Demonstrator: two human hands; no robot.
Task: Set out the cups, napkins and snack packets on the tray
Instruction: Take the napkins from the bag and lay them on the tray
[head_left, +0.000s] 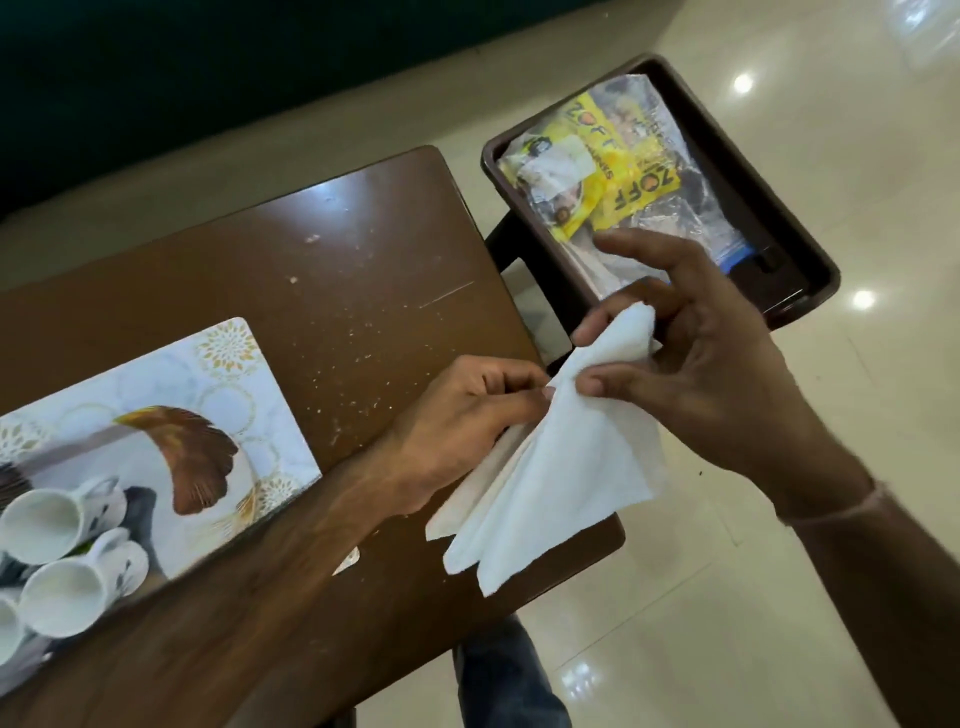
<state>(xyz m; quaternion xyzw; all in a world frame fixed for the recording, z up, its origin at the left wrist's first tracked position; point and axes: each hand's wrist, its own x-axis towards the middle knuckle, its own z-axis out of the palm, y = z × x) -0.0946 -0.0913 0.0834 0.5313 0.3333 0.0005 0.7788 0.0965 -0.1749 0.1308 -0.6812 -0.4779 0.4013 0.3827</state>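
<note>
Though loose-hanging, napkins (550, 478) between hands.

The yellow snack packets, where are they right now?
In the head view the yellow snack packets lie in the dark brown tray at upper right, beyond the wooden table's right edge, just past the right hand.

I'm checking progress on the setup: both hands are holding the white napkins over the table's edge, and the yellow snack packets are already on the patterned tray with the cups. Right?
Not quite. The head view shows the yellow snack packets in the dark brown tray beside the table, not on the patterned tray with the cups. The rest holds: left hand and right hand hold the napkins.
</note>
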